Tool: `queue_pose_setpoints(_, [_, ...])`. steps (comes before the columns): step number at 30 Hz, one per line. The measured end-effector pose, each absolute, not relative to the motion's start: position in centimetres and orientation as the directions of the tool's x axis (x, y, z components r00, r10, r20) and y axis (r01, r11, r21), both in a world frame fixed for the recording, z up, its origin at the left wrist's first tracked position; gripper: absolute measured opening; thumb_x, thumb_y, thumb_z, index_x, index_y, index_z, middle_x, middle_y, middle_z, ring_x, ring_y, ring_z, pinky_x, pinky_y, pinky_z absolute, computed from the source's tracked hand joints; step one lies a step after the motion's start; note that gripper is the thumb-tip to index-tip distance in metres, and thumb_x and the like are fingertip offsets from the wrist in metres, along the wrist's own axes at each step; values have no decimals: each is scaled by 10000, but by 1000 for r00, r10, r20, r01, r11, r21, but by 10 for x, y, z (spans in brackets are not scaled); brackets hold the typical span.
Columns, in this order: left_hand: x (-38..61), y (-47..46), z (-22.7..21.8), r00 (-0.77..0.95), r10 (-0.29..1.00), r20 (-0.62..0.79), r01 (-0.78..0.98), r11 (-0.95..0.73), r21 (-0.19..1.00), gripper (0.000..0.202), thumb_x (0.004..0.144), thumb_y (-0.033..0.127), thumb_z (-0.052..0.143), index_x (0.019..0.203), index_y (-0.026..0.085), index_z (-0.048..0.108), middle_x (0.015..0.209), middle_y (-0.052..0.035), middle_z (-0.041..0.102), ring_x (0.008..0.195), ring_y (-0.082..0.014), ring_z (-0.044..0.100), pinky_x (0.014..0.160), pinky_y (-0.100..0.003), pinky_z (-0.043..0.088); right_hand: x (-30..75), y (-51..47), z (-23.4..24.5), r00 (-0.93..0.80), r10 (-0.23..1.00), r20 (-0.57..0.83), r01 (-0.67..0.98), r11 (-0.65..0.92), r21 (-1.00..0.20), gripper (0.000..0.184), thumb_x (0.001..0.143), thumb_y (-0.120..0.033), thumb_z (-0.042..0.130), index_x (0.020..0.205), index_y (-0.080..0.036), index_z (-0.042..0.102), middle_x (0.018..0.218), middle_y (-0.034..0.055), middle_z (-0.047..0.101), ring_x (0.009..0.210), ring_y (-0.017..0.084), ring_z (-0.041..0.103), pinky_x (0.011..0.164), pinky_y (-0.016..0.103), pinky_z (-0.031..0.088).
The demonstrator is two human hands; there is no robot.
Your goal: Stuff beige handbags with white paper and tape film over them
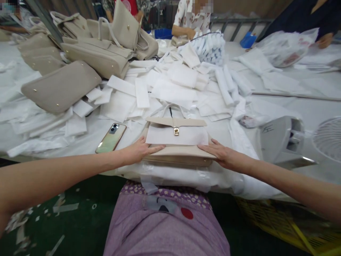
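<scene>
A beige handbag lies flat at the near edge of the white table, flap up, with a gold clasp and a white paper sheet tucked under the flap. My left hand rests flat on the bag's near left corner, fingers stretched out. My right hand lies flat on its near right corner, fingers also extended. Neither hand grips anything.
A smartphone lies left of the bag. Several beige handbags are piled at the back left, and loose white paper sheets cover the middle. A white fan stands at right. Other people work across the table.
</scene>
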State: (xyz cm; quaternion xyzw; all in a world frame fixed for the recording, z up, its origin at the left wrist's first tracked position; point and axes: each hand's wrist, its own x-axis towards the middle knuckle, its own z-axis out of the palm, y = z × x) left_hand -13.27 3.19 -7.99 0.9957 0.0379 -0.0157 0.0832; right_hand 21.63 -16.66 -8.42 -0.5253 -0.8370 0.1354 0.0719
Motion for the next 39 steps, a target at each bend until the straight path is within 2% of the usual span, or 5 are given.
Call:
queue_pose_setpoints(5, [-139, 29, -85, 995, 54, -85, 65, -988, 141, 850, 738, 13, 506, 1445, 344, 170, 1459, -119, 246, 1343, -405, 142, 1027, -641, 189, 203, -185, -104, -387, 920, 67, 887, 391, -244, 761, 759, 26, 335, 1465, -154, 118, 1332, 171, 475, 1284, 265, 384, 1044, 597, 274])
queue_pose_setpoints(10, [-145, 27, -98, 997, 44, -69, 57, -980, 193, 723, 785, 351, 617, 1420, 343, 271, 1435, -134, 221, 1324, -463, 93, 1019, -675, 134, 197, -191, -114, -398, 916, 54, 894, 400, -203, 744, 780, -52, 380, 1459, -68, 76, 1263, 205, 493, 1247, 298, 398, 1042, 601, 261])
queue_pose_setpoints(20, [-146, 21, -109, 998, 70, -3, 69, -983, 173, 650, 735, 483, 636, 1337, 358, 426, 1423, -120, 273, 1323, -458, 128, 1027, -665, 79, 180, -190, -131, -324, 942, 89, 946, 325, 1, 544, 847, -381, 517, 1326, -133, 446, 1178, 188, 496, 1190, 378, 369, 1001, 599, 284])
queue_pose_setpoints(26, [-111, 4, -77, 995, -32, -94, -8, -971, 241, 638, 861, 249, 445, 1432, 110, 194, 1345, -204, 406, 1205, -283, 430, 976, -388, 373, 174, -181, -104, -289, 957, 27, 956, 290, -44, 597, 830, -268, 526, 1386, -134, 357, 1209, 190, 489, 1139, 318, 446, 1021, 555, 267])
queue_pose_setpoints(39, [-73, -17, -95, 992, -74, -104, -32, -934, 356, 767, 793, 478, 595, 1431, 399, 177, 1505, -84, 186, 1263, -348, 405, 966, -425, 417, 138, -166, -93, -206, 963, -172, 973, 185, -135, 636, 887, -493, 436, 1429, -207, 265, 1141, 173, 554, 1037, 317, 527, 855, 436, 407])
